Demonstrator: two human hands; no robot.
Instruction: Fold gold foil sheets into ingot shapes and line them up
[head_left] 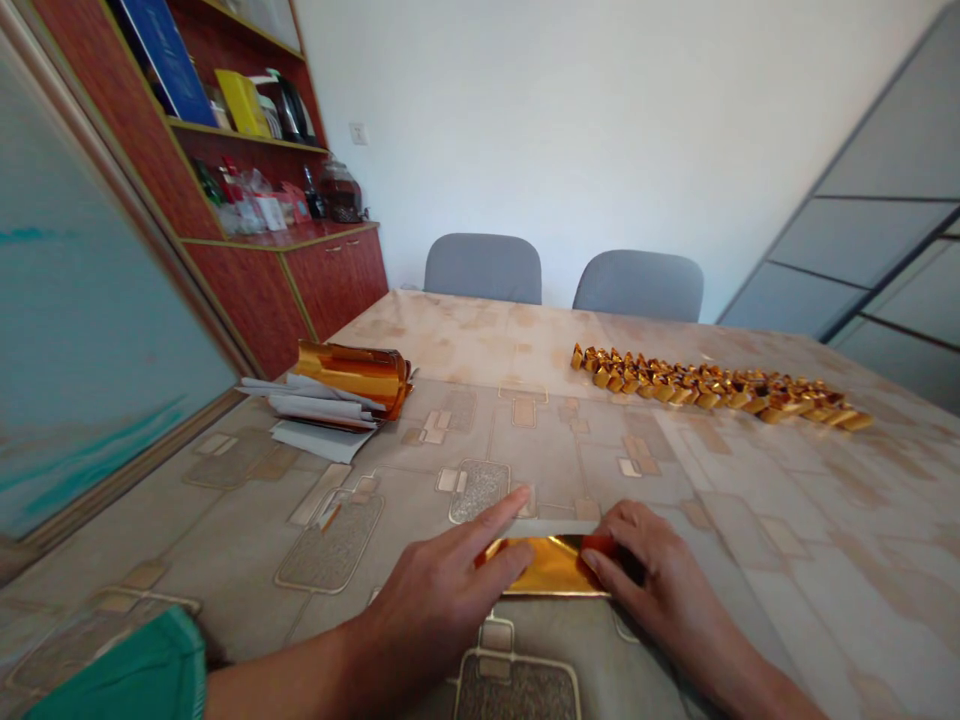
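Note:
A strip of shiny gold foil paper (556, 568), folded into a long narrow shape, lies on the table in front of me. My left hand (457, 575) is at its left end, with the thumb on the foil and the index finger stretched out past its far edge. At the right end my right hand (651, 570) grips the paper between thumb and fingers. Part of the strip's right end is hidden under that hand.
A stack of gold and grey-backed foil sheets (352, 385) lies at the left. Rows of small folded gold pieces (705, 385) stand at the far right of the patterned table (420, 480). Two grey chairs (484, 265) stand behind it, beside a red cabinet (330, 275).

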